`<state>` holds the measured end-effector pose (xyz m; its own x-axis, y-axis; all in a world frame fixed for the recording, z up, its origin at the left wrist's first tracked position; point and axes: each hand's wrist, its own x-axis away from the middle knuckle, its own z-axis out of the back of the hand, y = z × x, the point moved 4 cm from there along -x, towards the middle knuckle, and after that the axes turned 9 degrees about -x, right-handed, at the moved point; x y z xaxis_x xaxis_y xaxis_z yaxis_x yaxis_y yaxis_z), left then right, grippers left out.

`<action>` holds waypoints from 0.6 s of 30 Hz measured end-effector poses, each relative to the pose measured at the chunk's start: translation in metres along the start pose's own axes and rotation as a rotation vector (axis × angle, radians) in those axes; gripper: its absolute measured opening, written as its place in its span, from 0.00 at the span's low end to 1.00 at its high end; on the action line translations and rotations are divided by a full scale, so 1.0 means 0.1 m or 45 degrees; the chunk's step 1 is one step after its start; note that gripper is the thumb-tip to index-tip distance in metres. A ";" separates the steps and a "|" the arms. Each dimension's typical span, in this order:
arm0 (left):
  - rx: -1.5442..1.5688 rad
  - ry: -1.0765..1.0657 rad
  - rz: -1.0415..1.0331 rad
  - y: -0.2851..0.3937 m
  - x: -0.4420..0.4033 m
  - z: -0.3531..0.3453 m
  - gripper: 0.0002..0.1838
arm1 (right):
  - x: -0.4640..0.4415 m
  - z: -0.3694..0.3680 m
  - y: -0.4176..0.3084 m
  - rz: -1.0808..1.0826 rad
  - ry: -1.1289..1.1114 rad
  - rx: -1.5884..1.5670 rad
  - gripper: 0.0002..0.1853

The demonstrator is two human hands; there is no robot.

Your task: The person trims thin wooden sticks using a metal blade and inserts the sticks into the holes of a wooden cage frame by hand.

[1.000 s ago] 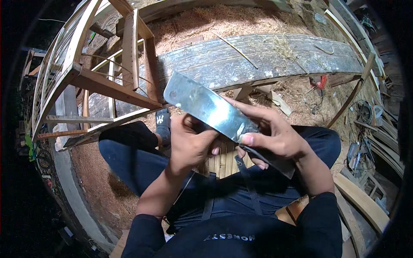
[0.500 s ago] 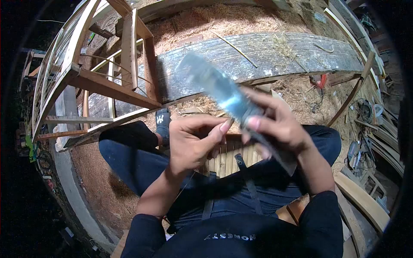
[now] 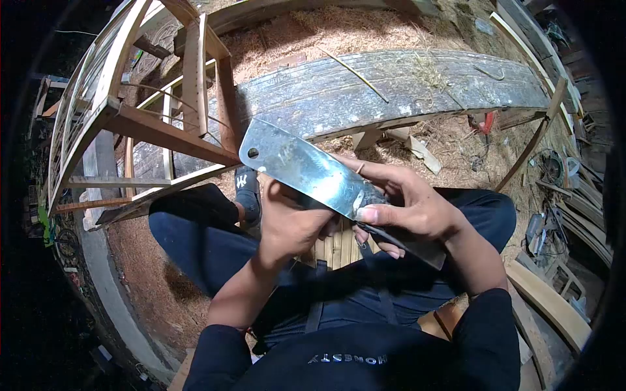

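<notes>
- The right hand (image 3: 420,210) pinches a shiny, rectangular metal blade (image 3: 306,167) pierced near one corner.
- The left hand (image 3: 291,227) curls partly behind it; its grip cannot be told.

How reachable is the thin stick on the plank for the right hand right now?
Probably not reachable: the right hand is closed on the metal blade, though nothing covers the thin stick.

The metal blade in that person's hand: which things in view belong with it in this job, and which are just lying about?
In use:
metal blade, gripped in the right hand
left hand, partly behind the blade; anything it holds is hidden

Apparently just lying about:
wooden frame
weathered plank
thin stick
wood shavings
</notes>
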<state>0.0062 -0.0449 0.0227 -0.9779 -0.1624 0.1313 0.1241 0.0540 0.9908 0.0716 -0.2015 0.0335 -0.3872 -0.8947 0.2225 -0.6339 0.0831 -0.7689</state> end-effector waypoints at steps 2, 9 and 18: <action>0.042 -0.035 0.068 -0.01 0.01 -0.01 0.08 | 0.02 0.01 0.01 0.021 -0.050 0.024 0.38; 0.217 -0.036 0.069 -0.05 -0.04 -0.05 0.05 | 0.01 0.04 -0.02 -0.041 0.110 -0.009 0.37; 0.272 -0.073 0.204 -0.05 -0.04 -0.02 0.05 | 0.08 0.06 -0.14 0.030 0.116 -0.044 0.37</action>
<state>0.0098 -0.0467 0.0171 -0.9573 -0.0797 0.2778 0.2456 0.2824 0.9273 0.0813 -0.2121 0.0429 -0.4607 -0.8488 0.2592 -0.6460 0.1204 -0.7538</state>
